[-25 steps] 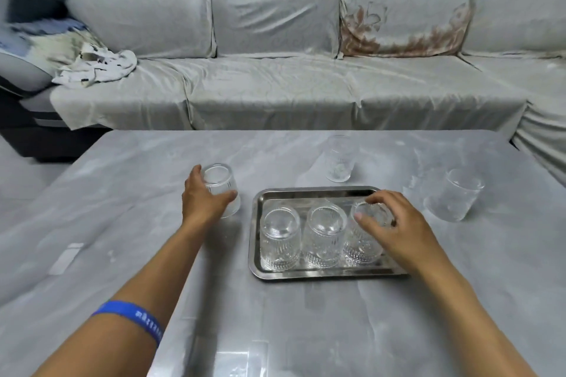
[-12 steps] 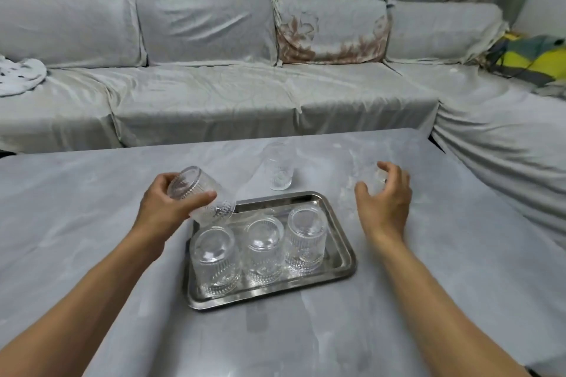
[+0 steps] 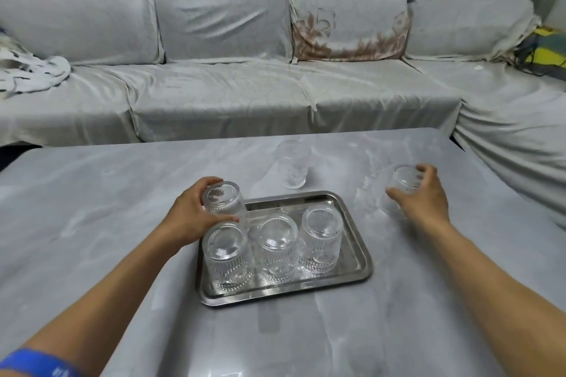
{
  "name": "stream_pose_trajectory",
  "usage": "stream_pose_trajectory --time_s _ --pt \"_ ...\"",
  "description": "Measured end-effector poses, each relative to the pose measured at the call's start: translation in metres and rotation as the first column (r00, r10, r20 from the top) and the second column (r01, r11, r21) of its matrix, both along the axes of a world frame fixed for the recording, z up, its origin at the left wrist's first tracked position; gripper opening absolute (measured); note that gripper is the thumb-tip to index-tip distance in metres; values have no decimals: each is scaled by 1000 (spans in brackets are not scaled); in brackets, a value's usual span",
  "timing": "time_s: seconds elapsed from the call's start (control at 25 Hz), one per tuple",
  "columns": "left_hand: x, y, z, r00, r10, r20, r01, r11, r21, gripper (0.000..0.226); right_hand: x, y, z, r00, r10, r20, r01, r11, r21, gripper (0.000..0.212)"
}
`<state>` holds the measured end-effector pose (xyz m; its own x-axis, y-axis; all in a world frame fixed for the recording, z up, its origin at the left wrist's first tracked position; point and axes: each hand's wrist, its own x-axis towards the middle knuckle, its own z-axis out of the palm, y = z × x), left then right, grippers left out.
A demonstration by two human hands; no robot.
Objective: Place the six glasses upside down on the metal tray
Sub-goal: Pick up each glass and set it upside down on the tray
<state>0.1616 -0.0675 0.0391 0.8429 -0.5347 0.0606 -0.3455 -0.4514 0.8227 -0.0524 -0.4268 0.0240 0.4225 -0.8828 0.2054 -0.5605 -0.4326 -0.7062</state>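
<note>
The left hand [image 3: 191, 217] holds a ribbed glass [image 3: 225, 203] inverted, base up, at the back left corner of the metal tray [image 3: 356, 254], its fingers wrapped around the wall. The rim is hidden behind the front left glass [image 3: 228, 257], so I cannot tell whether it already rests on the tray. Three glasses stand upside down in the front row: that one, the middle glass [image 3: 277, 246] and the right glass [image 3: 321, 239].

The right hand [image 3: 424, 199] curls its fingers around a fifth glass [image 3: 405, 182] on the table [image 3: 92, 223], well to the right of the tray, mouth up by the look of it. A sixth glass [image 3: 292, 167] stands upright just behind the tray.

The main risk lies at the left hand. The held glass sits very close to the front left one, and a careless lowering could knock glass against glass or catch the raised tray edge and leave it tilted. Both hands work at once, so attention is split. The right hand's glass needs turning over in the air, and a smooth ribbed wall may slip in the grip. The tray could also slide on the slick table if it is nudged.
</note>
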Motion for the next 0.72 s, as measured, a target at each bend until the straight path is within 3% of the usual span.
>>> stream_pose_trajectory --time_s 0.08,0.16,0.24,0.28,0.44,0.56,0.64,0.72 --pt "2 1 2 999 -32 -28 33 999 26 87 2 4 7 999 -23 28 23 1000 13 74" --pt "5 2 5 992 -83 -91 87 995 41 87 6 19 16 974 -58 217 31 992 126 65" --pt "9 5 6 974 -118 -191 124 992 17 82 15 40 31 914 -29 405 -65 974 218 58" --pt "9 6 6 963 -120 -242 121 993 -10 79 21 51 37 907 39 420 -132 972 195 58" --pt "4 13 9 940 -88 -328 54 992 -113 64 51 90 49 899 379 221 -396 918 35 54" --pt "-2 13 11 956 -23 -294 -20 990 -142 53 63 104 49 869 488 83 -493 867 68 51" --pt "-10 11 11 981 35 -191 -63 988 -142 47 68 105 45 859 511 8 -509 854 105 47" --pt "-17 11 9 999 34 22 -32 996 -84 47 73 107 39 852 521 -54 -511 849 134 44"
